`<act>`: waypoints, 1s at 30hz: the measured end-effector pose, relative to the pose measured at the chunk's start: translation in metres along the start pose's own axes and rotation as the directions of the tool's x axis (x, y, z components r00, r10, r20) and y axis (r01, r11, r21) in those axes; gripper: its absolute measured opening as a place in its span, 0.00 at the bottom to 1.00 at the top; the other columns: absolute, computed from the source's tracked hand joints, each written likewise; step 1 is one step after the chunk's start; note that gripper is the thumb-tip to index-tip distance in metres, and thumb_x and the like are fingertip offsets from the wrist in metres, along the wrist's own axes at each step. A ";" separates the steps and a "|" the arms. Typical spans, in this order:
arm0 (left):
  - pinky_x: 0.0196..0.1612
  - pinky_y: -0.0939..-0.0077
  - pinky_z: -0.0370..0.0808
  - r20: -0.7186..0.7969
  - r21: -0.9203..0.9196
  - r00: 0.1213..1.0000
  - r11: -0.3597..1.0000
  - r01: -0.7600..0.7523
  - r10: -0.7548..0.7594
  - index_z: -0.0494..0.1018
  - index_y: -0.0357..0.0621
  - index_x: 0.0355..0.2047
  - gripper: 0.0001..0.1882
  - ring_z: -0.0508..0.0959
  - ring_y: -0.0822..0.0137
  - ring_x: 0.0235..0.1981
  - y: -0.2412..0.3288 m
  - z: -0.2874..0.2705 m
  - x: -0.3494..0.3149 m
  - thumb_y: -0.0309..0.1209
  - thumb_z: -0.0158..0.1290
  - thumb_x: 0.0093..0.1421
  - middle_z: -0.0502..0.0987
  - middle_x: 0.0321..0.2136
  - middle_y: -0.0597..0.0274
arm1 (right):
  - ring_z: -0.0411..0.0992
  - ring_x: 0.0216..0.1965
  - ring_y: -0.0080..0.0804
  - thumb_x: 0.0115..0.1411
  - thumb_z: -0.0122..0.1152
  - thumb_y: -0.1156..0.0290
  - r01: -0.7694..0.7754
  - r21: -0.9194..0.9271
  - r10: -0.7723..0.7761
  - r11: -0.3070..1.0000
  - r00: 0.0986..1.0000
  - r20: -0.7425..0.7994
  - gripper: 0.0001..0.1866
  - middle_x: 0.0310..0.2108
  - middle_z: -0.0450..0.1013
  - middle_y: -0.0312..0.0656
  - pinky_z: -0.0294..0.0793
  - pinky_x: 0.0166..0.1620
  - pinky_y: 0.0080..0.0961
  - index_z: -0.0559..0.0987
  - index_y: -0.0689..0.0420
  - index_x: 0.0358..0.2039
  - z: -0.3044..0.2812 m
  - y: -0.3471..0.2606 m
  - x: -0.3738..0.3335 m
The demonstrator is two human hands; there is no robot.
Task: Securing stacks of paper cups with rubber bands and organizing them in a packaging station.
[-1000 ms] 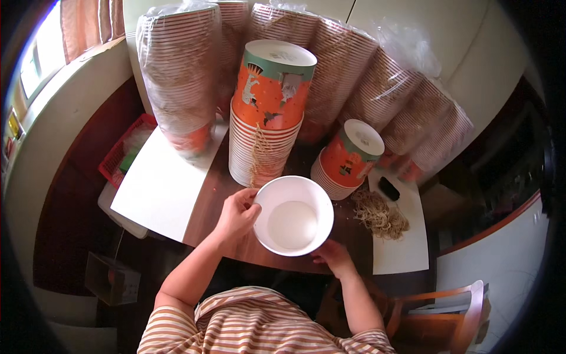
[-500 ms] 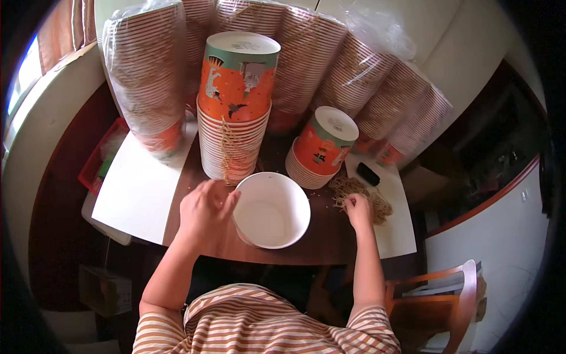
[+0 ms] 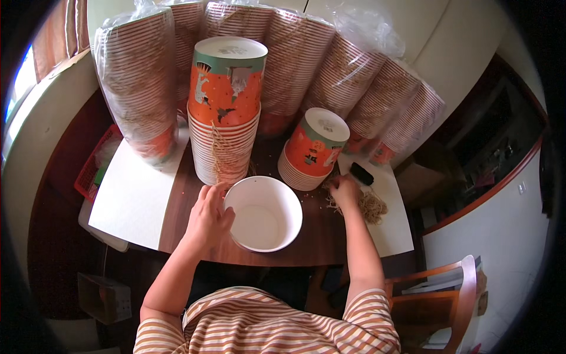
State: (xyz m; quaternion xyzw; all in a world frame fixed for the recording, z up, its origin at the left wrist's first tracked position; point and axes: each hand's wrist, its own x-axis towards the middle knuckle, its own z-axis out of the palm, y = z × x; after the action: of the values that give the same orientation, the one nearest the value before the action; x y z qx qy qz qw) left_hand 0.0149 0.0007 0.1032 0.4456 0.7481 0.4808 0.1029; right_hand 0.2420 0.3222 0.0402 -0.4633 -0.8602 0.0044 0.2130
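Note:
A white paper tub (image 3: 263,221) stands open side up at the table's front middle. My left hand (image 3: 209,217) is at its left rim, fingers loosely bent and thumb apart, gripping nothing. To the right, my right hand (image 3: 346,192) is pinched at the left end of a tangled heap of tan twine loops (image 3: 372,207); its fingertips are partly hidden. Just behind that hand is a short upside-down stack of tubs, its top one orange and green (image 3: 312,147). A taller upside-down stack (image 3: 224,124) rises behind my left hand, with loose twine strands (image 3: 219,154) hanging down its side.
Several tall tub stacks in clear plastic (image 3: 138,82) line the back. A small black object (image 3: 361,174) lies by the twine. White boards (image 3: 138,197) cover the table's left and right parts. A red basket (image 3: 94,162) sits at left, a wooden chair (image 3: 436,301) at lower right.
My right hand has moved left and slightly away from me across the twine heap. The left hand's fingers have spread beside the tub. The whole view has shifted a little.

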 end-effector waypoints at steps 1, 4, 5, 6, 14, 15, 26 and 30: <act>0.37 0.67 0.73 -0.007 -0.005 1.000 1.000 -0.021 0.021 0.65 0.40 0.51 0.27 0.74 0.55 0.31 0.000 -0.001 -0.001 0.24 0.53 0.48 0.70 0.36 0.49 | 0.72 0.36 0.47 0.47 0.61 0.68 0.024 -0.047 -0.022 0.999 0.999 0.045 0.08 0.33 0.72 0.46 0.71 0.38 0.39 0.80 0.56 0.29 -0.001 -0.001 0.001; 0.35 0.70 0.73 0.049 -0.034 0.999 0.999 -0.015 0.017 0.66 0.39 0.50 0.26 0.74 0.59 0.28 0.005 0.000 -0.002 0.24 0.54 0.48 0.70 0.35 0.50 | 0.71 0.36 0.50 0.48 0.60 0.69 -0.108 0.268 0.113 0.957 0.994 -0.002 0.07 0.34 0.72 0.53 0.71 0.39 0.40 0.80 0.58 0.25 0.009 0.034 0.013; 0.35 0.70 0.73 0.042 -0.028 0.999 1.000 -0.010 0.011 0.66 0.39 0.50 0.26 0.74 0.59 0.28 0.006 -0.003 -0.006 0.24 0.54 0.48 0.70 0.35 0.50 | 0.73 0.34 0.44 0.50 0.58 0.69 -0.095 0.353 0.105 0.931 0.994 -0.008 0.08 0.31 0.74 0.49 0.71 0.37 0.34 0.80 0.60 0.26 -0.002 0.030 0.020; 0.33 0.71 0.73 0.046 -0.035 0.999 0.999 -0.014 0.016 0.66 0.38 0.49 0.25 0.74 0.61 0.27 0.007 -0.006 -0.008 0.25 0.54 0.49 0.70 0.34 0.51 | 0.73 0.32 0.39 0.51 0.58 0.69 -0.184 0.486 0.196 0.854 0.980 0.027 0.09 0.27 0.74 0.45 0.70 0.36 0.32 0.79 0.61 0.27 -0.014 0.029 0.025; 0.27 0.73 0.72 0.045 -0.074 0.998 0.996 -0.045 0.048 0.72 0.37 0.41 0.17 0.73 0.63 0.19 0.012 -0.003 -0.018 0.27 0.57 0.50 0.72 0.22 0.56 | 0.66 0.20 0.19 0.57 0.58 0.69 -0.230 0.951 0.274 0.205 0.947 0.169 0.06 0.22 0.71 0.34 0.62 0.21 0.16 0.73 0.56 0.27 -0.157 0.035 0.084; 0.27 0.73 0.72 0.030 -0.048 0.998 0.998 -0.051 0.053 0.73 0.37 0.39 0.16 0.72 0.63 0.19 0.013 -0.002 -0.017 0.28 0.58 0.50 0.71 0.21 0.57 | 0.67 0.21 0.19 0.58 0.58 0.68 -0.210 0.959 0.278 0.188 0.948 0.153 0.06 0.23 0.71 0.34 0.64 0.22 0.16 0.73 0.56 0.28 -0.173 0.037 0.088; 0.27 0.76 0.71 -0.072 -0.036 0.970 0.971 -0.236 0.233 0.74 0.37 0.36 0.12 0.72 0.65 0.21 0.029 -0.019 -0.002 0.26 0.58 0.50 0.71 0.23 0.58 | 0.69 0.22 0.20 0.62 0.52 0.68 0.062 0.986 -0.087 0.155 0.995 -0.049 0.06 0.30 0.73 0.40 0.70 0.28 0.19 0.72 0.57 0.34 -0.273 -0.043 0.074; 0.27 0.80 0.69 0.041 -0.300 0.976 0.934 -0.194 0.216 0.75 0.36 0.38 0.13 0.72 0.72 0.24 0.045 -0.017 0.003 0.27 0.58 0.53 0.72 0.28 0.59 | 0.67 0.19 0.17 0.62 0.50 0.71 -0.034 0.965 -0.263 0.259 0.959 0.104 0.06 0.29 0.74 0.42 0.68 0.23 0.14 0.72 0.59 0.32 -0.252 -0.096 0.032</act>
State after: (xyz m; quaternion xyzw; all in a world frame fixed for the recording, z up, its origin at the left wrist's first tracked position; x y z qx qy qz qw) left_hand 0.0288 -0.0012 0.1492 0.5182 0.6134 0.5781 0.1447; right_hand 0.2439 0.2453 0.3008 -0.1710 -0.7315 0.5647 0.3416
